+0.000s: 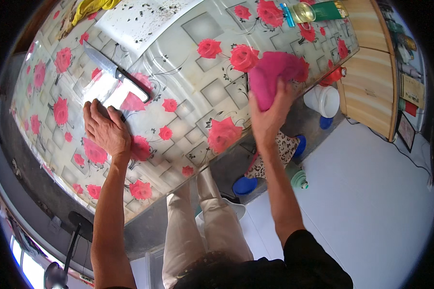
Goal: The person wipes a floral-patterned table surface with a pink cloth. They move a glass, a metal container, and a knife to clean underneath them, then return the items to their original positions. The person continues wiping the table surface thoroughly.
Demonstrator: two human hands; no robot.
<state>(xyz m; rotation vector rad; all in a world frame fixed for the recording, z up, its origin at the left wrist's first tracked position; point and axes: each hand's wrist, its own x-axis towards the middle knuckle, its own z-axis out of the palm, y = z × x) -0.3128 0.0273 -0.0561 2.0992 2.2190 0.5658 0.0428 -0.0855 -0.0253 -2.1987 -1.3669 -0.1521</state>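
A table cover [173,144] with red roses and grey squares lies before me. My right hand [271,115] grips a pink cloth [271,76] at the table's right edge. On the left, my left hand [106,126] rests on the cover with nothing seen in it, its fingers slightly bent. Just beyond that hand lies a kitchen knife [115,72] with a black handle, its blade pointing away to the upper left. Past the knife, dark bits are scattered on a white sheet [130,25].
A yellow cloth [94,10] lies at the far left. A glass cup [303,13], a blue lighter [287,15] and a green box [329,11] stand or lie at the far right. Below the right edge are a white bucket [323,101] and a green bottle [298,178].
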